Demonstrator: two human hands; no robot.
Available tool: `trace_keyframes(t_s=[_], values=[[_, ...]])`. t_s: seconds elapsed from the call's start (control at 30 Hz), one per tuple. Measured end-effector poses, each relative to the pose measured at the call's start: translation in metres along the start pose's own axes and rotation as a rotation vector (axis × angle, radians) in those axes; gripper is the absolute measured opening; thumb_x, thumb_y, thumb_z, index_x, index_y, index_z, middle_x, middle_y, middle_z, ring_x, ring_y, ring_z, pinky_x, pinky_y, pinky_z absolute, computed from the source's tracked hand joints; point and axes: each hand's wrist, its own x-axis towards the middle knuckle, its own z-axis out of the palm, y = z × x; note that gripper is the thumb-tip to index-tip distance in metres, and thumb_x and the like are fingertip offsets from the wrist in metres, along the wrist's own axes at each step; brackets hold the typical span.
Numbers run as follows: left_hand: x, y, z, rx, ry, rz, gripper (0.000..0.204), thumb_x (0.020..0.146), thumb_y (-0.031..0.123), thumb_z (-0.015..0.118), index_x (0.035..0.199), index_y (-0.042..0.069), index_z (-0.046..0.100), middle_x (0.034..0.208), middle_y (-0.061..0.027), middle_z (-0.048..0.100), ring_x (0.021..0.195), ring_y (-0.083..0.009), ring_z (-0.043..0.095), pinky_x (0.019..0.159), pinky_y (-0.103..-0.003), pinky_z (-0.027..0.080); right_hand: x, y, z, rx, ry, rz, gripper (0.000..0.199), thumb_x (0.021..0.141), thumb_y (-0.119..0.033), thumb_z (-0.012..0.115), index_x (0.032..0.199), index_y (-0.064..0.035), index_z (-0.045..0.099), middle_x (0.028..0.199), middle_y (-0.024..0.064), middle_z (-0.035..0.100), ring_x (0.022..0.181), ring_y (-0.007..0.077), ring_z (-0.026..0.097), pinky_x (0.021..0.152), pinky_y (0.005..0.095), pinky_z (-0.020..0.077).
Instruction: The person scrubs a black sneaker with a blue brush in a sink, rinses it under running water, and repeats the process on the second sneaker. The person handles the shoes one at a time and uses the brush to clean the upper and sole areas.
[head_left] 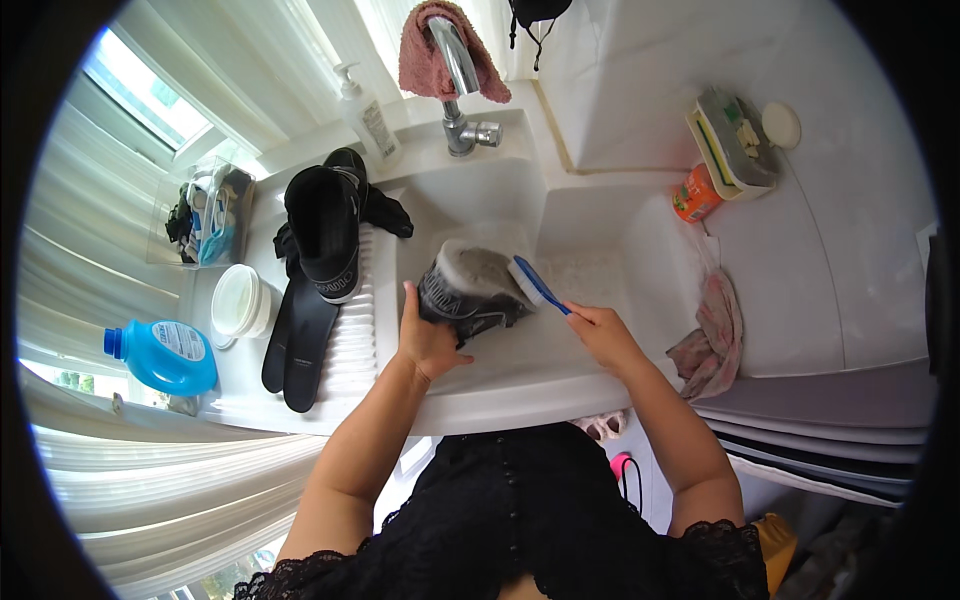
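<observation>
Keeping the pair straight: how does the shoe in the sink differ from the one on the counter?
The left hand grips the sink shoe; neither hand touches the counter shoe. Pale suds seem to cover part of the sink shoe; the counter shoe shows none. The counter shoe's opening faces up; the sink shoe's isn't clearly visible. Both are dark with pale lettering.

Lettering on foamy shoe, black shoe, blue bottle, pump bottle, orange container.
</observation>
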Motion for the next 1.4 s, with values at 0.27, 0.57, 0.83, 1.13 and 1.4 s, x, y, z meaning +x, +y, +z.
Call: trace_keyframes(t_s=[0.27,0.57,0.83,1.13,1.4], values=[[-0.014,-0.015,0.034,0.13,0.523,0.423,0.062,0.084,0.047,0.047,0.136,0.012,0.043,0.143,-0.0184,0.038,0.133,-0.0403,0.031,0.106,-0.065,0.014,0.107,-0.007,0.025,-0.614,0.109,-0.12,0.034,0.092,-0.03,0.052,0.123,-0.0193,0.061,0.097,0.0143,0.067,0.091,0.0337,0.063,0.077,0.043,0.0498],[0.005,-0.035,0.031,-0.034,0.494,0.611,0.069,0.086,0.057,0.048,0.14,0.015,0.038,0.145,-0.0172,0.034,0.134,-0.0397,0.029,0.107,-0.062,0.021,0.116,0.016,0.038,-1.016,0.067,0.012,0.036,0.095,-0.026,0.048,0.13,-0.0178,0.054,0.101,0.0135,0.066,0.096,0.0316,0.062,0.077,0.0432,0.0502],[-0.01,-0.03,0.009,-0.009,0.519,0.468,0.067,0.086,0.051,0.045,0.14,0.013,0.038,0.145,-0.018,0.035,0.133,-0.0394,0.033,0.106,-0.061,0.024,-0.008,-0.063,0.022,-0.28,-0.109,-0.188,0.036,0.093,-0.025,0.052,0.127,-0.017,0.057,0.085,0.0184,0.066,0.077,0.0315,0.065,0.07,0.0402,0.0495],[-0.016,-0.043,0.023,0.233,0.769,0.34,0.067,0.086,0.064,0.046,0.134,0.017,0.046,0.137,-0.0126,0.047,0.124,-0.0344,0.045,0.099,-0.057,0.035,-0.001,-0.05,0.053,-0.312,-0.045,-0.278,0.036,0.092,-0.026,0.053,0.126,-0.016,0.058,0.089,0.0219,0.065,0.082,0.0382,0.063,0.073,0.0429,0.0498],[-0.012,-0.042,0.014,0.253,0.745,0.356,0.062,0.086,0.061,0.051,0.131,0.019,0.048,0.133,-0.0109,0.051,0.121,-0.0327,0.047,0.097,-0.056,0.038,0.005,-0.047,0.044,-0.373,-0.03,-0.317,0.036,0.094,-0.02,0.052,0.129,-0.0147,0.056,0.073,0.0175,0.063,0.061,0.0263,0.058,0.062,0.0365,0.0461]])
